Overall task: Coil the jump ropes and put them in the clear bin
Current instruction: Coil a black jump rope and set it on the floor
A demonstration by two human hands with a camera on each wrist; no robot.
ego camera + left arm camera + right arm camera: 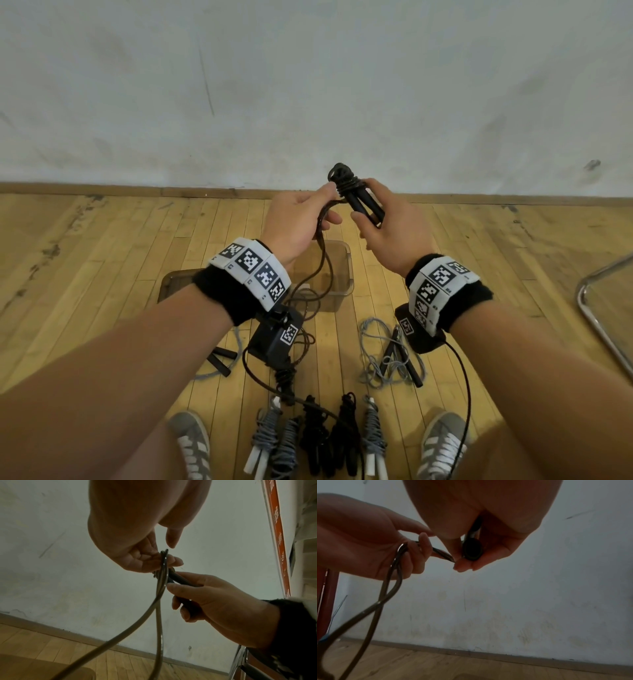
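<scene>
My right hand (368, 210) grips the two black handles (364, 205) of a black jump rope, with cord wound round their top (346, 181). Just to its left, my left hand (325, 209) pinches the doubled loose cord (323, 260), which hangs down towards the floor. In the left wrist view the left hand (164, 561) holds the cord (159, 601) beside the handles (180, 579). In the right wrist view a handle end (472, 549) sits in the right hand (467, 563). The clear bin (342, 274) stands on the floor below my hands.
Several coiled ropes, grey (274, 442) and black (329, 435), lie in a row between my shoes. An uncoiled grey rope (390, 353) lies at the right, another with black handles (219, 359) at the left. A metal chair leg (596, 318) stands at far right. A wall (308, 85) closes the front.
</scene>
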